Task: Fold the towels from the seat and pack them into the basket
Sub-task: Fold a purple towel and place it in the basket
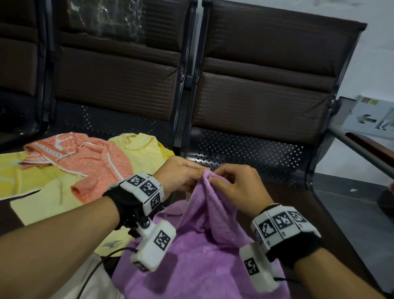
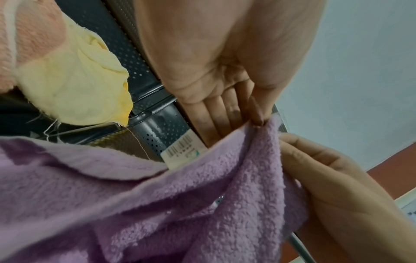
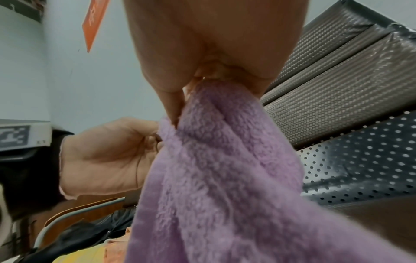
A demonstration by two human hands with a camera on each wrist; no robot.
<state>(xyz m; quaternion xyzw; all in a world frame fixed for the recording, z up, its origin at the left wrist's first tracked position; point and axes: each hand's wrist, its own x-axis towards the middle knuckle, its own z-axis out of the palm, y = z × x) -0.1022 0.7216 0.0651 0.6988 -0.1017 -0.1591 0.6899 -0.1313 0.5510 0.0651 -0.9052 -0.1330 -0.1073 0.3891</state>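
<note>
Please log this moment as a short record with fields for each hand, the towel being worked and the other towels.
left hand: pinches the purple towel's raised corner
right hand: pinches the same corner
purple towel: lifted at one corner, the rest draped below
orange towel: crumpled on the seat, unfolded
yellow towels: spread under and beside the orange one
basket: not in view

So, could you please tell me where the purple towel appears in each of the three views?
Head: purple towel lower centre, top edge pinched by left hand and right hand.
Left wrist: fills the bottom.
Right wrist: hangs through the centre.
Shared landmark: the perforated seat back.
</note>
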